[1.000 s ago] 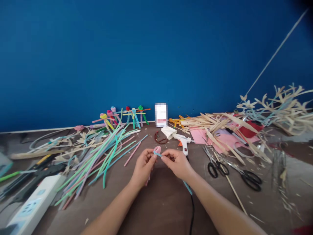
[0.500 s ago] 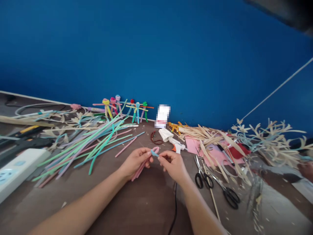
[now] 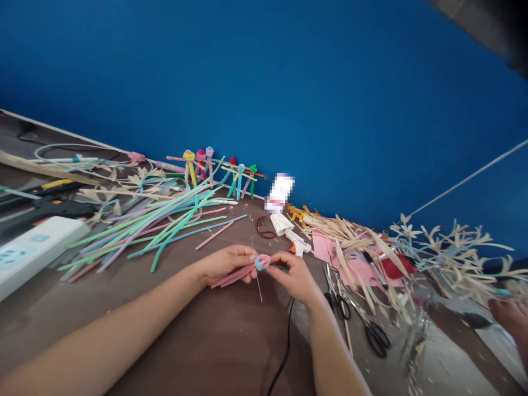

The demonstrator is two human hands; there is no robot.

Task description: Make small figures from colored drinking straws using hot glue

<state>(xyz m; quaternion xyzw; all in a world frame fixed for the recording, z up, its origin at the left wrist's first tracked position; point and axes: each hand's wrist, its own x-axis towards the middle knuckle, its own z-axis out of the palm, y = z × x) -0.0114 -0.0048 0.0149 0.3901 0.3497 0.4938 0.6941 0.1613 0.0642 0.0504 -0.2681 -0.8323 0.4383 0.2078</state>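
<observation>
The left hand and right hand now pinch a pink and blue pipe-cleaner coil tightly between them, its pink ends trailing past the left fingers. Another person's hand has appeared far right of the grip.

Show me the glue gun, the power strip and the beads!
glue gun point(image 3: 297, 241): head view, on its white body.
power strip point(image 3: 33, 251): head view, on its white top.
beads point(image 3: 260, 226): head view, on the left side of the loop.
</observation>
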